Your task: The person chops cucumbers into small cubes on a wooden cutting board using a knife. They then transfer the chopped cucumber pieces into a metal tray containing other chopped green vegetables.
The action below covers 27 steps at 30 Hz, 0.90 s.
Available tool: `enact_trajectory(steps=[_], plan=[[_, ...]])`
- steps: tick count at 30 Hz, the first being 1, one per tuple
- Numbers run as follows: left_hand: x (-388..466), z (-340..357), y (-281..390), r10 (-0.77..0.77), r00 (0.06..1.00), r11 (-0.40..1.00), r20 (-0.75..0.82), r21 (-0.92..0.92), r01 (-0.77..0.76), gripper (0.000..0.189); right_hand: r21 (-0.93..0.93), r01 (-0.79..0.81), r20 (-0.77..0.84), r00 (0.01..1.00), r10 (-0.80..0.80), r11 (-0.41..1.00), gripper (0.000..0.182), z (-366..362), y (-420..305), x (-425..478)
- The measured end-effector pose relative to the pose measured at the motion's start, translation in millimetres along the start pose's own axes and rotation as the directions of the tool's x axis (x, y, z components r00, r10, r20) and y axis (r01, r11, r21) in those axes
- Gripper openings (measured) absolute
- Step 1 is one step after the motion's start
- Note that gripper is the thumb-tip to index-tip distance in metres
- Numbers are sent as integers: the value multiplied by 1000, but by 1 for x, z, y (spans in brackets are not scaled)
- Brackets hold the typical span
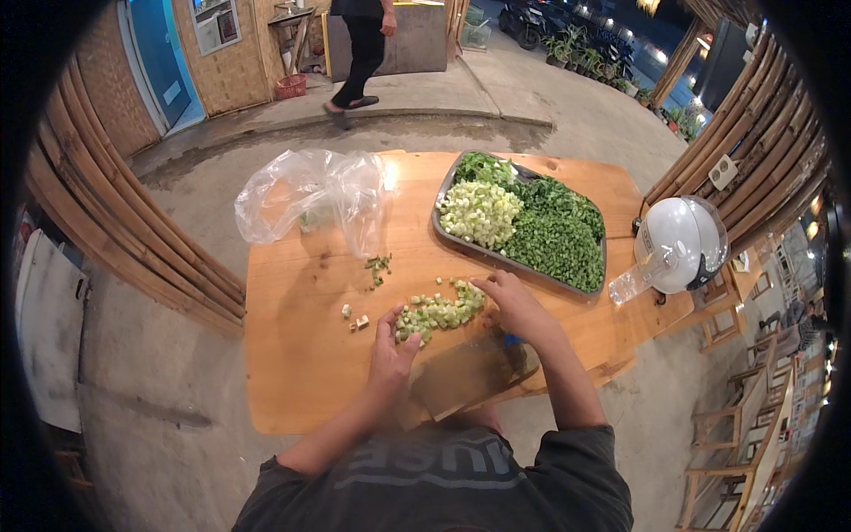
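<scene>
A pile of diced pale green vegetable (444, 311) lies on the wooden table (292, 359) between my hands. My left hand (393, 346) is at the pile's left end, thumb and fingers apart. At the right end, my right hand (508, 302) touches the pieces with its fingertips. The broad blade of a cleaver (465, 376), partly blurred, lies at the near edge below the pile; a bit of blue shows by its right end. Beyond stands a grey tray (518, 261) with pale diced pieces (479, 211) and chopped greens (555, 243) in separate heaps.
A clear plastic bag (319, 196) lies at the back left, near green scraps (377, 271) and small white pieces (359, 322). To the right are a white helmet (678, 243) and a plastic bottle (631, 282). A person (359, 53) stands beyond the table.
</scene>
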State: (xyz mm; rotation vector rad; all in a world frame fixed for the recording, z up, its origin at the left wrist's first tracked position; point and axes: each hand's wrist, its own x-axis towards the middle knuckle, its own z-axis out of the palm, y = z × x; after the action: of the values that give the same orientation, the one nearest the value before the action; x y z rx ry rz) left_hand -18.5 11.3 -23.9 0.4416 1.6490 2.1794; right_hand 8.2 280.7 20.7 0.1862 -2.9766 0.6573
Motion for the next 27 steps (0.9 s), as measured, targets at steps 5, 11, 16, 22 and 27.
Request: enact_trajectory(steps=[5,11,16,22,27], plan=[[1,-1,4,-6,1000,1000,0,8,6,63,5,-125,38,991,125,992,52,4,0,11],[-1,-2,-4,21,999,997,-26,69,-19,61,114,-74,28,997,71,991,50,22,3,21],[2,-2,0,2,1000,999,-3,40,-1,61,57,-63,51,997,60,996,49,21,-5,27],[4,-3,-2,-1,1000,996,-11,91,2,62,-24,56,-29,998,-57,998,66,4,-11,30],[3,-2,0,-22,1000,998,9,62,22,63,-227,126,169,982,-88,966,91,11,-37,38]])
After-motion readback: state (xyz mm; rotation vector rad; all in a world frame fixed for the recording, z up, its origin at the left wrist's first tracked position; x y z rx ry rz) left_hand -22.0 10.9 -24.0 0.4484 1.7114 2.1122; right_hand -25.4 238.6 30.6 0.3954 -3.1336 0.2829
